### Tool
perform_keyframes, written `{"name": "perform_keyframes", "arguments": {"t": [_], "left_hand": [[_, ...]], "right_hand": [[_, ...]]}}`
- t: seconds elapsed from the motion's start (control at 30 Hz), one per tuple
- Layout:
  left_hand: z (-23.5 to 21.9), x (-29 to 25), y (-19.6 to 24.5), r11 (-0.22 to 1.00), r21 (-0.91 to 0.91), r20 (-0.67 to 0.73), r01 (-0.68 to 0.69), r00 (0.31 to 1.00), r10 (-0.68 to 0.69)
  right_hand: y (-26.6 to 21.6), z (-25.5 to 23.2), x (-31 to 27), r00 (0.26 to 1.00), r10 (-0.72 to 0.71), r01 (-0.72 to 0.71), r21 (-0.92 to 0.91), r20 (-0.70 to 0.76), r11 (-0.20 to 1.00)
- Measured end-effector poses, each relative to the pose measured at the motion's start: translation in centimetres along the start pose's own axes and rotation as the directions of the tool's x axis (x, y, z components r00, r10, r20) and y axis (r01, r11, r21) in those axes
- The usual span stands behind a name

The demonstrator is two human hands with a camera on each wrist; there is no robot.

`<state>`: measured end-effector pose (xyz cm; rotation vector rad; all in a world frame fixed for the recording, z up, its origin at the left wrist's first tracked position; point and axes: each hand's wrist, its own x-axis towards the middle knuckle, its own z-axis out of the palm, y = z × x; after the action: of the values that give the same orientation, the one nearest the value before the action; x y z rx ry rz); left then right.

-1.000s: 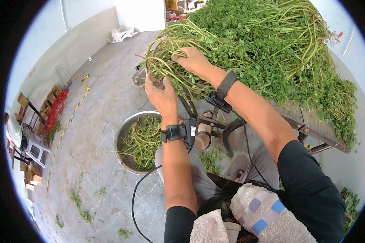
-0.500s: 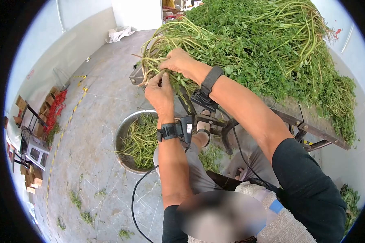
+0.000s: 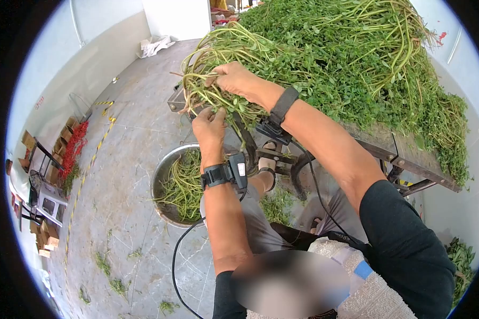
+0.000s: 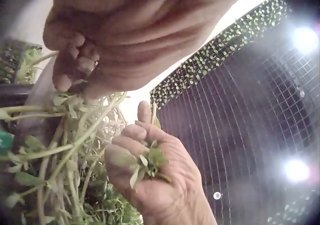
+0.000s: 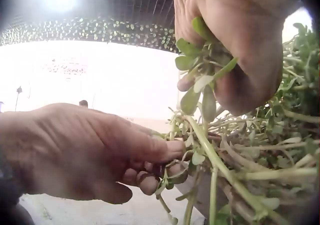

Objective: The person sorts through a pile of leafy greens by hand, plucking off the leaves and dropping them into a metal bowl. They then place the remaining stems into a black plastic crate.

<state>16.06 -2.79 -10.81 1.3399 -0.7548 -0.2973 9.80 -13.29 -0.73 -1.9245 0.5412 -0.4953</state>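
Observation:
My right hand (image 3: 238, 82) is at the table's near left corner, its curled fingers holding a leafy purslane sprig (image 5: 202, 79) against the palm. Below it and to the left, my left hand (image 3: 210, 132) pinches thin purslane stems (image 5: 172, 135) between thumb and fingertips. A bundle of long, pale-green purslane stems (image 3: 196, 87) arches over the corner beside both hands. In the left wrist view, leaves (image 4: 150, 165) stick out of the right hand's fist, while my left hand's palm fills the top.
A big heap of purslane (image 3: 335, 69) covers the table (image 3: 418, 159). Beneath the left forearm, a metal basin (image 3: 157, 175) on the floor holds cut stems (image 3: 183, 186). Loose greens (image 3: 117, 286) lie on the floor. Cardboard boxes (image 3: 48, 234) and a grey stool (image 3: 53, 204) stand far left.
My right hand has moved left and closer to the left hand, which has come slightly down. In the last half second a small gap has opened between them.

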Motion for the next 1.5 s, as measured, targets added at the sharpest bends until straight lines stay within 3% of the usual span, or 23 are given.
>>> {"name": "perform_keyframes", "arguments": {"t": [0.17,0.23,0.3,0.33,0.37,0.43,0.47,0.5,0.57,0.6,0.63,0.7,0.77,0.83,0.9,0.97,1.0,1.07,1.23,1.3,1.33,1.4,1.5], "left_hand": [[-0.9,-0.4,0.3,0.992,-0.048,-0.016,0.112,0.993,-0.113],[-0.8,-0.6,0.4,0.988,-0.12,-0.029,0.101,0.994,-0.105],[-0.8,-0.8,0.5,0.979,-0.186,-0.038,0.088,0.995,-0.096],[-1.0,-0.9,0.7,0.981,-0.158,-0.022,0.109,0.993,-0.114],[-1.1,-1.0,0.8,0.983,-0.131,-0.008,0.129,0.991,-0.131],[-1.0,-1.1,1.0,0.983,-0.135,-0.002,0.126,0.992,-0.128],[-1.0,-1.1,1.0,0.982,-0.14,0.003,0.125,0.992,-0.126],[-0.9,-1.1,1.0,0.982,-0.14,0.004,0.124,0.992,-0.125],[-0.7,-1.1,1.0,0.98,-0.184,0.004,0.072,0.997,-0.072],[-0.7,-1.2,1.1,0.981,-0.182,0.008,0.072,0.997,-0.071],[-0.7,-1.1,1.2,0.983,-0.143,0.037,0.118,0.993,-0.114],[-1.0,-1.1,1.3,0.982,-0.101,0.061,0.161,0.986,-0.156],[-1.1,-1.0,1.2,0.971,-0.176,0.087,0.164,0.985,-0.151],[-1.3,-0.6,0.8,0.951,-0.231,0.086,0.204,0.978,-0.188],[-1.5,-0.8,0.8,0.926,-0.283,0.088,0.249,0.968,-0.234],[-1.7,-0.9,1.3,0.89,-0.363,0.124,0.276,0.961,-0.248],[-1.5,-0.9,1.3,0.883,-0.384,0.114,0.27,0.963,-0.245],[-1.2,-1.0,1.5,0.893,-0.367,0.116,0.26,0.965,-0.234],[-0.9,-1.0,1.6,0.873,-0.404,0.125,0.273,0.962,-0.243],[-0.8,-0.9,1.9,0.843,-0.434,0.13,0.318,0.948,-0.29],[-0.8,-0.8,2.1,0.843,-0.434,0.13,0.317,0.948,-0.29],[-0.8,-0.7,2.4,0.865,-0.377,0.118,0.332,0.943,-0.311],[-0.8,-0.4,2.3,0.857,-0.382,0.146,0.345,0.939,-0.313]], "right_hand": [[0.3,0.0,-2.3,0.998,-0.06,0.058,-0.09,-0.018,0.994],[1.9,0.5,-2.5,0.99,-0.139,0.139,-0.048,-0.006,0.989],[2.4,0.5,-3.1,0.993,-0.117,0.116,-0.288,0.014,0.951],[2.5,0.6,-3.4,0.999,-0.034,0.024,-0.344,-0.021,0.939],[2.5,0.8,-3.6,0.999,-0.034,0.025,-0.343,-0.022,0.939],[2.3,1.3,-4.0,0.973,-0.2,0.098,-0.57,-0.119,0.816],[2.3,1.5,-4.1,0.97,-0.214,0.111,-0.57,-0.117,0.814],[2.4,2.1,-4.1,0.97,-0.214,0.11,-0.57,-0.119,0.814],[2.3,3.5,-3.9,0.909,-0.335,0.043,-0.744,-0.248,0.667],[2.2,3.8,-3.7,0.906,-0.36,0.037,-0.808,-0.221,0.588],[2.0,4.0,-3.4,0.905,-0.363,0.037,-0.807,-0.224,0.589],[2.0,4.4,-2.7,0.927,-0.303,-0.045,-0.867,-0.221,0.495],[2.2,4.2,-2.2,0.931,-0.276,-0.057,-0.844,-0.238,0.534],[2.9,3.6,-2.0,0.891,-0.338,0.037,-0.694,-0.302,0.719],[3.6,1.9,-1.1,0.907,-0.398,0.25,-0.581,-0.14,0.775],[3.0,1.0,-2.0,0.966,-0.222,0.15,-0.413,-0.133,0.898],[3.0,0.9,-2.1,0.966,-0.222,0.148,-0.413,-0.135,0.899],[3.0,0.6,-2.4,0.99,-0.113,0.096,-0.197,-0.079,0.976],[2.3,0.4,-3.1,0.992,-0.118,0.102,-0.251,-0.05,0.963],[2.8,0.0,-3.2,0.965,-0.263,0.25,-0.262,-0.013,0.932],[3.1,0.0,-3.1,0.965,-0.263,0.251,-0.263,-0.013,0.932],[3.5,0.1,-3.1,0.999,-0.054,0.054,0.067,0.003,0.996],[3.1,0.2,-3.7,0.996,-0.06,0.057,0.046,0.059,0.997]]}}
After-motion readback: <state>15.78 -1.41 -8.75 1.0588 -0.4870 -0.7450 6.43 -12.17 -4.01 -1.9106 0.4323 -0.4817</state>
